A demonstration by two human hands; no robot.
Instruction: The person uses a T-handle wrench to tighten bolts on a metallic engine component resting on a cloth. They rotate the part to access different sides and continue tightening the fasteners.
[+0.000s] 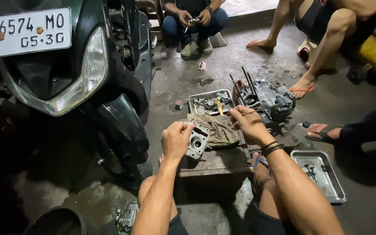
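My left hand [177, 138] grips the top of a grey metal engine cylinder head [197, 142] that stands on a low wooden board [216, 161]. A dirty tan rag [216, 128] lies beside it on the board. My right hand [247, 122] is raised over the rag, fingers pinched on a thin rod-like tool [253, 112] that points right toward the engine block. A grey engine block [268, 101] with long studs sticking up stands just beyond my right hand.
A black scooter [66, 74] fills the left side. A metal tray [209, 102] of small parts lies behind the rag, another tray [320, 174] at the right. Other people sit around: one at the back, bare legs at upper right, a sandalled foot [320, 132] at right.
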